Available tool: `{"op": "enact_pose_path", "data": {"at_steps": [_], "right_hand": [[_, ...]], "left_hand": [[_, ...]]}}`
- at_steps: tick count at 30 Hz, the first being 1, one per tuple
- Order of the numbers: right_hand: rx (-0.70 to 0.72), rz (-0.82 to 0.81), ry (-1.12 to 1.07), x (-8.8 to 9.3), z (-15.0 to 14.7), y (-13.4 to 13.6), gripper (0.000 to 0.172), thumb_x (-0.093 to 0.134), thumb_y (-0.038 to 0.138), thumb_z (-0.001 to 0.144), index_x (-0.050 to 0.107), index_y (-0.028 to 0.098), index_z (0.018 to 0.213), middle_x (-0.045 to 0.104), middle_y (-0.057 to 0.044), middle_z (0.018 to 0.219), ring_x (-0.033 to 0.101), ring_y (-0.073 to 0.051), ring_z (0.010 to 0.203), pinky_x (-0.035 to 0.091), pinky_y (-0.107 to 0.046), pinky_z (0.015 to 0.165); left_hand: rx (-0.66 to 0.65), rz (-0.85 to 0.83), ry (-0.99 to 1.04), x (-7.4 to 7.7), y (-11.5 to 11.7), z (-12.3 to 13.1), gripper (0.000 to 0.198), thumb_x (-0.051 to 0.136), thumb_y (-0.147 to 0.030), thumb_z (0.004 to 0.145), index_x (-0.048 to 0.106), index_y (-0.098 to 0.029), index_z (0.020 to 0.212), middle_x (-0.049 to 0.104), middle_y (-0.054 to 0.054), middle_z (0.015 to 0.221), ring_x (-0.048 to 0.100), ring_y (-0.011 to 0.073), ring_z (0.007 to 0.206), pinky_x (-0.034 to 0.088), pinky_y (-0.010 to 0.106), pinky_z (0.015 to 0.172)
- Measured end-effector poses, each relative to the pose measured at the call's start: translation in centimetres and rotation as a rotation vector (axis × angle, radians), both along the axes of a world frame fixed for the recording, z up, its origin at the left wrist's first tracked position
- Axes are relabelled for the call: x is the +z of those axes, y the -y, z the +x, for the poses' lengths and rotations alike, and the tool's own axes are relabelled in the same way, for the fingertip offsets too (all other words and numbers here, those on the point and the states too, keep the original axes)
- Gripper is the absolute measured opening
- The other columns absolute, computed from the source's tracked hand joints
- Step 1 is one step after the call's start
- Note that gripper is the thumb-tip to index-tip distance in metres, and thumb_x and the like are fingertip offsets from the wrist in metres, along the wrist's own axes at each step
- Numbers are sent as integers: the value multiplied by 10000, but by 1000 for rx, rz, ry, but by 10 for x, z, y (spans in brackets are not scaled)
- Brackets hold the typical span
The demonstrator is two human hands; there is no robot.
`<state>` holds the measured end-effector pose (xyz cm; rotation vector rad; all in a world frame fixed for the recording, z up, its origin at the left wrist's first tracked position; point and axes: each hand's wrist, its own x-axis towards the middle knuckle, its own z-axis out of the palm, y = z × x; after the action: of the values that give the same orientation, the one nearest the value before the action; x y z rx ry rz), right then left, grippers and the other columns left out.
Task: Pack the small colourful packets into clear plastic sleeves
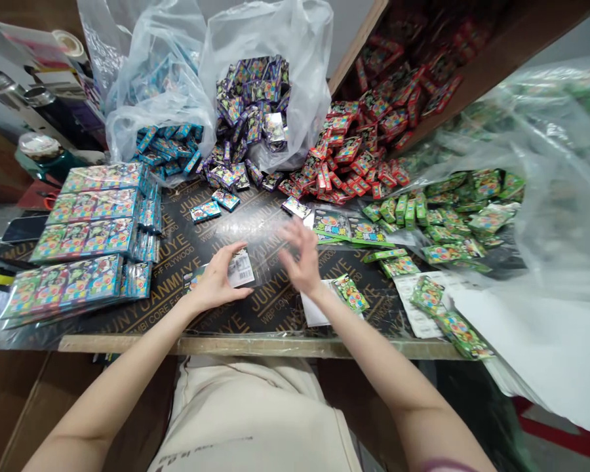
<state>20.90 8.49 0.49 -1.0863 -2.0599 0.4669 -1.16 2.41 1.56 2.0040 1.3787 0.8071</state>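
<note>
My left hand lies low over the table, thumb and forefinger spread around a small card with a barcode in a clear plastic sleeve. Part of a colourful packet shows beside its wrist. To the right, my right hand is raised a little above the board, blurred by motion, its fingers apart and nothing seen in them. Beyond it lie green printed packets in clear film and a small purple box. Two small blue boxes rest further back. Near my right wrist is a green box on white paper.
Stacks of film-wrapped multipacks stand at left. Behind are plastic bags spilling blue boxes and purple boxes. Red boxes pour from a carton; green boxes lie at right beside white sheets. Flasks stand far left.
</note>
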Motion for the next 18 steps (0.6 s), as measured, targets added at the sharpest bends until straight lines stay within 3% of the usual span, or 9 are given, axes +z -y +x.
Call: {"op": "enact_pose_path", "data": {"at_steps": [2,5,8,10,12,16,18], "right_hand": [[-237,7,65,-4,3,-49,704,394,388,938,61,204,1531,567,-142,1311,440,-340,1248,225,-591,1053],[-150,24,333,-15,1,-125,659,436,303,917,206,152,1516,597,-177,1251,432,-367,1181,262,-587,1002],[-82,65,561,-26,-11,-167,643,467,235,905,255,124,1501,650,-190,1148,397,-365,1208,245,-584,1011],[-103,82,619,-34,-18,-167,631,462,224,914,253,120,1501,667,-183,1111,390,-353,1236,221,-586,1035],[-89,108,609,-40,-21,-147,619,435,206,927,235,134,1508,652,-178,1151,411,-334,1248,200,-584,1060],[175,93,495,-42,-14,-94,727,485,163,888,147,212,1530,587,-134,1290,478,-285,1232,291,-507,1066],[266,59,451,-39,-9,-79,810,584,199,846,149,248,1528,543,-120,1351,470,-290,1254,344,-479,1044]], "left_hand": [[-47,3,-138,0,-1,3,741,757,-296,668,429,-249,1331,474,108,1304,478,288,1212,391,453,1038],[-104,-42,-355,-2,1,12,594,760,-291,652,568,-234,1212,450,126,1299,454,321,1206,407,470,1002],[-173,-111,-508,-8,7,18,604,779,-283,619,593,-222,1190,462,141,1275,465,335,1172,426,479,950],[-184,-131,-566,-13,11,16,618,779,-270,616,587,-224,1202,470,141,1266,464,332,1163,426,474,936],[-156,-131,-588,-16,15,9,630,773,-256,621,577,-237,1219,465,134,1276,451,327,1175,418,470,942],[-115,-131,-549,-22,21,-4,640,758,-242,631,567,-238,1242,444,135,1310,430,324,1207,396,474,973],[-107,-135,-530,-24,22,-7,641,761,-242,627,571,-233,1240,440,138,1317,424,328,1219,389,478,982]]}}
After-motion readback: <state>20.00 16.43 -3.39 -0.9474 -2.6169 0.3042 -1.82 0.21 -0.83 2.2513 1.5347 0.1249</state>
